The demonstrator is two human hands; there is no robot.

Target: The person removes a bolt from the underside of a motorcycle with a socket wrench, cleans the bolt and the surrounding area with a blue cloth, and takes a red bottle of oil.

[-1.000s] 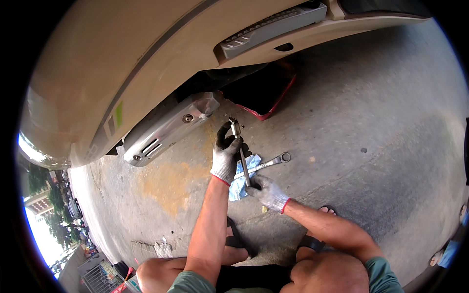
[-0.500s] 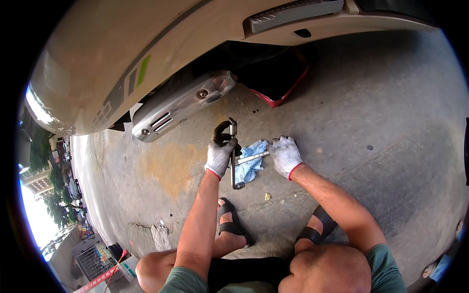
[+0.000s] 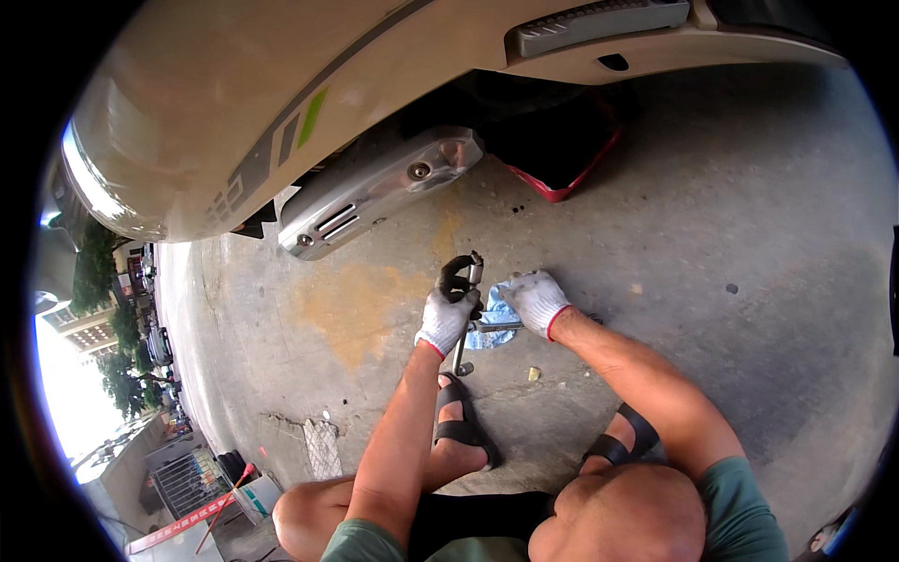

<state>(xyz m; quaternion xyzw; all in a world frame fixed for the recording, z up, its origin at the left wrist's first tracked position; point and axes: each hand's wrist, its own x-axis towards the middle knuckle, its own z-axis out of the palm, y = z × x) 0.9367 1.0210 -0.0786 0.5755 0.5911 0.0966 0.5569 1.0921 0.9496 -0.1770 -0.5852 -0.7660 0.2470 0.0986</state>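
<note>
Upright in my left hand (image 3: 449, 309) is an L-shaped metal socket wrench (image 3: 459, 351). The fingers wrap round its shaft just below the upper socket, and the fingertips of the glove are black. My right hand (image 3: 538, 302), in a white glove with a red cuff, is closed at the edge of a crumpled blue cloth (image 3: 491, 335). Its fingertips are partly hidden. Beside the cloth a long silver wrench (image 3: 504, 327) runs across, with one end near my left hand and the other passing under my right hand.
Ahead, a beige scooter body (image 3: 309, 94) hangs over a silver exhaust cover (image 3: 384, 197). Under it stands a red tray (image 3: 557, 194) with a dark inside. The concrete floor has a yellowish stain (image 3: 351, 309) and a small yellowish lump (image 3: 534, 373). My sandalled feet flank the work.
My right hand has left the end of the silver wrench and closed at the cloth, which is now bunched smaller. My left hand still holds the socket wrench, now tilted slightly. The view has shifted.
</note>
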